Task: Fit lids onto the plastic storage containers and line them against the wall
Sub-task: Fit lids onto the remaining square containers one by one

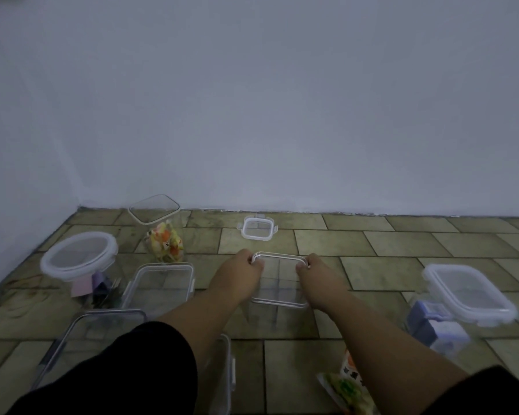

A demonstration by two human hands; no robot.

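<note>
A clear rectangular container (279,283) with a clear lid on top stands on the tiled floor in the middle. My left hand (237,274) grips its left side, fingers curled at the far left corner of the lid. My right hand (318,280) grips the right side in the same way. A small square lid (257,228) with clips lies on the floor beyond, near the wall (282,115). At the left a tall clear container (162,232) holding yellow and orange packets stands by the wall with its lid resting crooked on top.
A round lidded container (78,262) stands at the left, and an empty rectangular box (159,284) beside it. A large box (102,339) lies near my left arm. At the right is a lidded container (462,298) with bluish items. Snack packets (348,381) lie by my right arm.
</note>
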